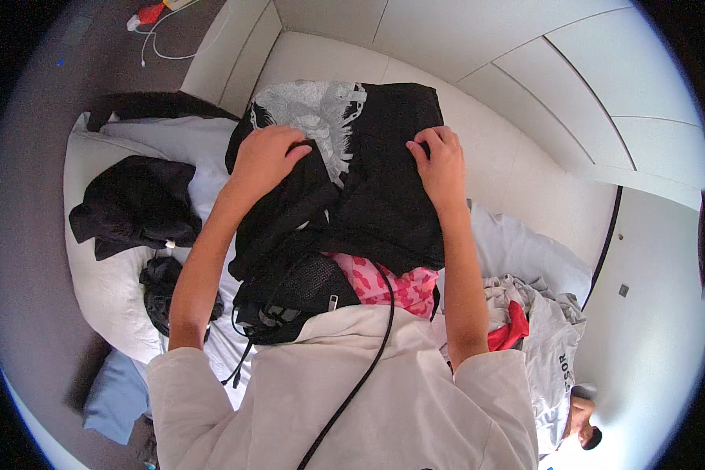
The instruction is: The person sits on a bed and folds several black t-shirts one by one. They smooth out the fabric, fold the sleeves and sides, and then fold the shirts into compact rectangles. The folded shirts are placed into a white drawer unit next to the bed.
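Observation:
A black cloth garment [388,182] with a large pale grey print [317,111] lies spread in front of me, creased and partly doubled over. My left hand [270,154] grips a dark fold of it beside the print. On the opposite side, my right hand [442,158] pinches the cloth between thumb and fingers near the edge. Closer to my body, a black mesh item with a zip pull [317,285] and pink cloth with red spots [382,282] show from under the garment. The fingertips of both hands are partly hidden in the fabric.
White bedding [103,294] bears a bunched black garment [141,202] and a smaller black bundle [161,291] at left. Rumpled grey clothes [546,329] and red cloth [512,329] lie at right. A black cable [382,346] crosses my shirt. Another person [581,420] is at lower right.

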Available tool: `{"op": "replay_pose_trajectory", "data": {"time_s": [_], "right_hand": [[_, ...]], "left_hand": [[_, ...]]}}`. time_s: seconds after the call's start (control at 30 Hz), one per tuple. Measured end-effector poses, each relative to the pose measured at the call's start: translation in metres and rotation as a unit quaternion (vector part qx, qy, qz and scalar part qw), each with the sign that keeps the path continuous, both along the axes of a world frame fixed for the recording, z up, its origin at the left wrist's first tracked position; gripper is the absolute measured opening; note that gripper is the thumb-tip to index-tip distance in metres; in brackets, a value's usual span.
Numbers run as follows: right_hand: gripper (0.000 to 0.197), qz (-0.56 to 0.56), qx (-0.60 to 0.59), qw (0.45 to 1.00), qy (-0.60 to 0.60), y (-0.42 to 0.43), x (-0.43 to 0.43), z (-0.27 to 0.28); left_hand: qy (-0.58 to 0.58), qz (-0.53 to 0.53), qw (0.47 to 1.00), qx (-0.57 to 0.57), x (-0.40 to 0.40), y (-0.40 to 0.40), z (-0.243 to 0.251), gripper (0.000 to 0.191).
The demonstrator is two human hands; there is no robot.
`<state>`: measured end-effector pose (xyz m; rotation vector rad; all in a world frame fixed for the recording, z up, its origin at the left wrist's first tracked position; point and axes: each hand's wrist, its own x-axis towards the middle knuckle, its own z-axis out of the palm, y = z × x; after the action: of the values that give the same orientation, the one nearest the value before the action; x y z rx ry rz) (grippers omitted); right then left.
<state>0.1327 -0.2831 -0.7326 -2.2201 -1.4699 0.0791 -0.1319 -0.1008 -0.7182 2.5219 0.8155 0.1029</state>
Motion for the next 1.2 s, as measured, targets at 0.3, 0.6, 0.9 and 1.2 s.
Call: {"op": "replay_pose_trajectory", "data": {"time_s": [0.3,0.6,0.9,1.2], "right_hand": [[0.017,-0.055,-0.002,0.998,-0.015,0.004,0.007,-0.007],[0.017,-0.088,-0.015,0.996,-0.022,0.012,0.01,-0.006],[0.026,0.087,0.0,0.996,0.0,0.03,-0.003,0.016],[0.038,0.387,-0.112,0.909,-0.107,0.075,0.012,0.017]], "left_hand": [[-0.011,0.076,0.997,-0.017,-0.015,0.015,0.006,0.025],[0.035,0.014,0.999,0.008,-0.008,-0.058,0.036,0.037],[0.035,-0.138,0.986,-0.088,-0.009,-0.09,0.032,0.025],[0.022,-0.108,0.975,-0.191,0.02,-0.088,0.037,0.039]]}}
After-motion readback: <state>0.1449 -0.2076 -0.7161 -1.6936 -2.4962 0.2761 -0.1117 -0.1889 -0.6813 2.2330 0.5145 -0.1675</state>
